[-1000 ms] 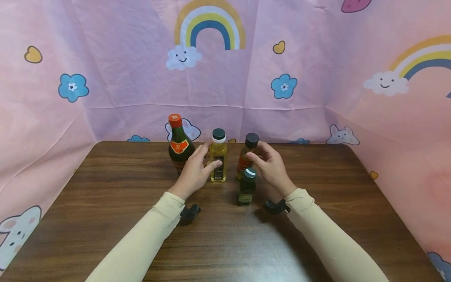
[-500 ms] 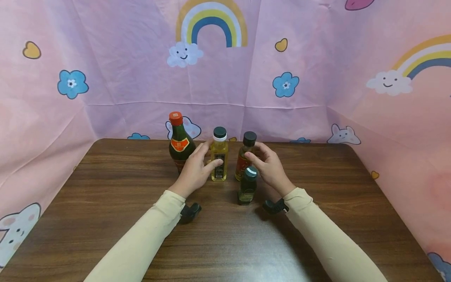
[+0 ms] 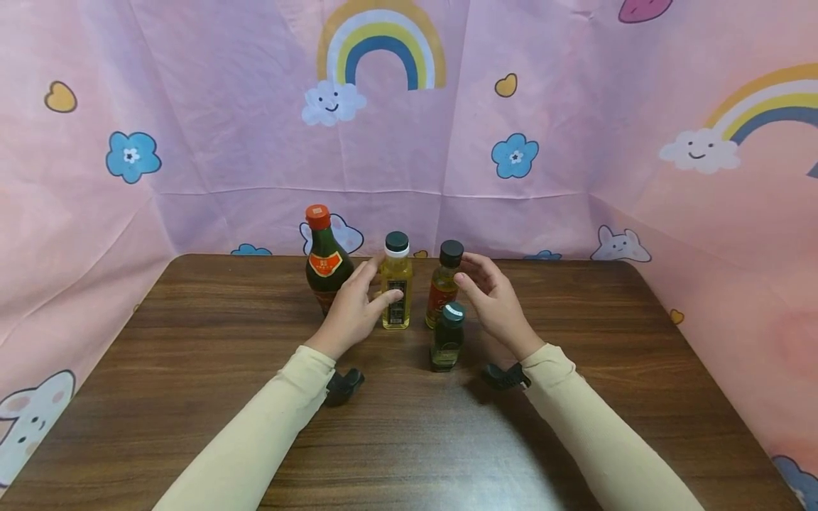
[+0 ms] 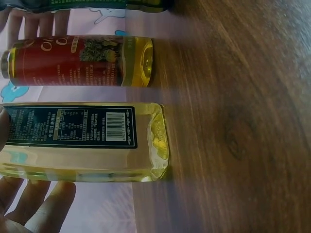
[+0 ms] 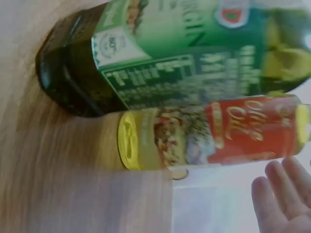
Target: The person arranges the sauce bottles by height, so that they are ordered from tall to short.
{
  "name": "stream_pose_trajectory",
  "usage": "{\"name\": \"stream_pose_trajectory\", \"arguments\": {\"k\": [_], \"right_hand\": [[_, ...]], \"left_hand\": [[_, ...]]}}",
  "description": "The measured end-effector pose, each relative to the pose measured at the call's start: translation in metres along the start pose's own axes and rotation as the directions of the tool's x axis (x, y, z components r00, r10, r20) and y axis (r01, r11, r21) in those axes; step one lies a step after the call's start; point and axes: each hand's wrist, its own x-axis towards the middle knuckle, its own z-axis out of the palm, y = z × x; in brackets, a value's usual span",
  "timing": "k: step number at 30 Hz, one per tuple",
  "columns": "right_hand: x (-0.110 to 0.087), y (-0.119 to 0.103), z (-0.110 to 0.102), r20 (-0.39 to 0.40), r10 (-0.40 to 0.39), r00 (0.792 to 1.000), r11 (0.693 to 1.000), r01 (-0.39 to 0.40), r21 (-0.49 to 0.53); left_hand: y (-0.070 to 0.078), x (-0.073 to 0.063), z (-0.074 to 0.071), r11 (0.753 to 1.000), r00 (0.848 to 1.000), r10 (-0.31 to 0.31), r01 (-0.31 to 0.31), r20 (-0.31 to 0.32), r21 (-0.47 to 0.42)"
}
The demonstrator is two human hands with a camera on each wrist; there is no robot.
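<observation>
- Yellow oil bottle (image 3: 399, 277): stands upright on the bench (image 3: 396, 440), capped, between your two hands. You can expect moderate weight, given the liquid inside, and stiff walls; glass or plastic, you cannot tell. Treat it as breakable, and as slick if any oil is on the outside.
- Best hold, in your judgement: the flat sides at mid-body, thumb opposite the fingers, keeping it vertical.
- Left grip (image 3: 348, 312): curved about that bottle, thumb across the labelled front, fingers at its left and far side. You have it loosely pinched; how hard you press, you cannot tell.
- Red-labelled bottle (image 3: 442, 289): upright, just right of the yellow one and apart from it. Its narrow, rounded body should suit a wrap around the label; it may topple if pushed high up.
- Right grip (image 3: 501, 309): partly spread at its upper right side, thumb and fingers parted, not closed round it. Fingertips lie very near; whether any touches, you cannot tell.
- Dark green bottle (image 3: 446, 348): upright, in front of the red-labelled one; mind your right wrist here.
- Red-capped bottle (image 3: 329, 266): tallest, behind your left fingers, partly hidden.
</observation>
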Motion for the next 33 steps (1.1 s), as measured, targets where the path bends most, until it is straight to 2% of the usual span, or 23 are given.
{"name": "stream_pose_trajectory", "arguments": {"k": [9,13,18,24,33], "right_hand": [[-0.031,-0.013,-0.022,-0.067,-0.037,0.997,0.999,0.04,0.037],[-0.049,-0.01,-0.023,-0.03,-0.01,0.999,0.999,0.012,0.041],[-0.068,-0.01,-0.013,0.038,0.041,0.998,0.999,-0.041,0.021],[-0.072,-0.012,0.008,0.083,0.1,0.992,0.995,-0.1,-0.006],[-0.066,-0.011,0.023,0.008,0.093,0.996,0.995,-0.093,-0.02]], "left_hand": [[-0.002,0.001,0.0,1.0,1.0,0.0,0.0,0.001,-0.004],[-0.002,0.001,0.0,1.0,1.0,-0.002,0.002,0.003,-0.005],[0.0,0.0,0.0,1.0,1.0,0.002,-0.001,0.003,-0.009],[0.001,0.0,0.0,1.0,1.0,-0.001,0.001,-0.001,-0.007],[0.0,0.0,0.001,1.0,1.0,0.005,-0.005,-0.008,-0.001]]}}
